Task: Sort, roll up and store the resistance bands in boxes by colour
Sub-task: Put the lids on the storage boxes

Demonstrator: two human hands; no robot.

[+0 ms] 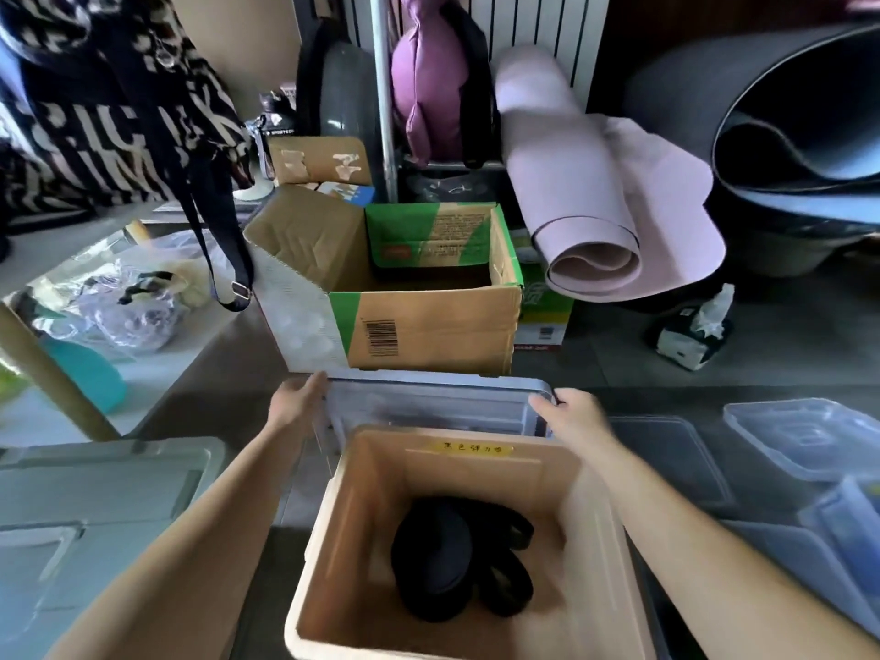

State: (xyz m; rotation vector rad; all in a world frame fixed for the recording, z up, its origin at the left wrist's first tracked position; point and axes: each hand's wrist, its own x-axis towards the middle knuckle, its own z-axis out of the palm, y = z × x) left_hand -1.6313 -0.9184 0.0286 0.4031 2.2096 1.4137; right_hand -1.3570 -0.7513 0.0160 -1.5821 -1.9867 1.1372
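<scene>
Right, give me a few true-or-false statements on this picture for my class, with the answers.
1. Black bands lie in the beige bin. True.
2. The cardboard box is shut. False: its flaps stand open.
3. The left hand and the right hand are at opposite ends of the clear lid. True.
4. The pink mat lies spread flat. False: it is loosely rolled.
</scene>
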